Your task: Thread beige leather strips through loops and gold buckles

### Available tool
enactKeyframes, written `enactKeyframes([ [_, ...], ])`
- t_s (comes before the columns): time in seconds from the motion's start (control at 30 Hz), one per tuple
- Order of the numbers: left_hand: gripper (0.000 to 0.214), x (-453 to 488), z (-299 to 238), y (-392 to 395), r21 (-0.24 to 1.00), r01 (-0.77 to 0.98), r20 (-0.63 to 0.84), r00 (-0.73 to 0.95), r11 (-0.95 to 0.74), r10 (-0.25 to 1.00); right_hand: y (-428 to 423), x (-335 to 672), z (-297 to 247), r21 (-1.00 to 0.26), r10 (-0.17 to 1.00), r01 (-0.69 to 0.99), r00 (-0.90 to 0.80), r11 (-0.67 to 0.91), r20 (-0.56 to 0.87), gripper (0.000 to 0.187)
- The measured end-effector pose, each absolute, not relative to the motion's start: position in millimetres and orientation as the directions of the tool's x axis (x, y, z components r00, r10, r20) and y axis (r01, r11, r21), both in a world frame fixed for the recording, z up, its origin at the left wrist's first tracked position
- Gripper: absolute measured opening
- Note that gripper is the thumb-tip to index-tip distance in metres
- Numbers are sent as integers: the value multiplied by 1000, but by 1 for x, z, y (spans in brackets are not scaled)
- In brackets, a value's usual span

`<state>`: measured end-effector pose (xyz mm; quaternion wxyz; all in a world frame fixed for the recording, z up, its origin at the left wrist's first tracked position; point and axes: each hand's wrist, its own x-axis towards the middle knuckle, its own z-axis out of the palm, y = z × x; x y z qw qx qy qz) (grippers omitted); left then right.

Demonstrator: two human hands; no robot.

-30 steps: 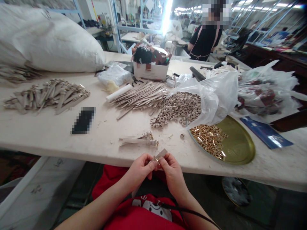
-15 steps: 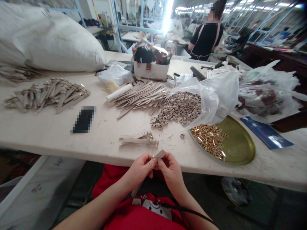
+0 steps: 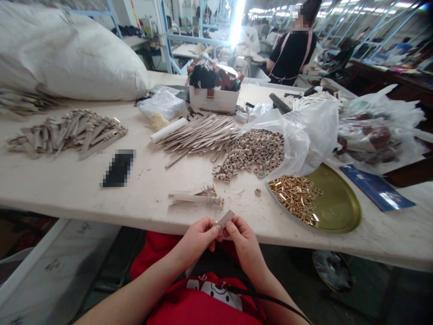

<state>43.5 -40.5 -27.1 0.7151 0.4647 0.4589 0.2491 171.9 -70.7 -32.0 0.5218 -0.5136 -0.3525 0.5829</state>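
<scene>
one head-worn view, forward and down, left hand (image 3: 202, 234) and right hand (image 3: 242, 235) near, worktable (image 3: 142, 194) beyond

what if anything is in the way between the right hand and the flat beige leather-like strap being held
Nothing visible: the right hand touches the flat beige leather-like strap directly, at its edge, while the left hand pinches the same strap; contact underneath is hidden.

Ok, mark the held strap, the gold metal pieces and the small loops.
Held strap (image 3: 226, 218): head view, its flat far end.
Gold metal pieces (image 3: 295, 197): head view, middle of the heap.
Small loops (image 3: 255, 148): head view, middle of the pile.
</scene>
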Motion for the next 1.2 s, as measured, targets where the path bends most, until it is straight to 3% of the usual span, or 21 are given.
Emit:
enactKeyframes([
  [0.4, 31, 40, -29, -43, 875, 58, -449, 473, 481, 759, -77, 175, -37, -827, 922, -411, -121, -383, -367, 15],
  [0.93, 26, 36, -29, -43, 929, 229, -369, 489, 292, 791, -71, 174, -30, -635, 857, -591, -222, -498, -465, 11],
  [1.2, 24, 41, -25, -43, 916, 182, -400, 465, 357, 790, -73, 175, -35, -603, 843, -608, -236, -516, -483, 9],
])
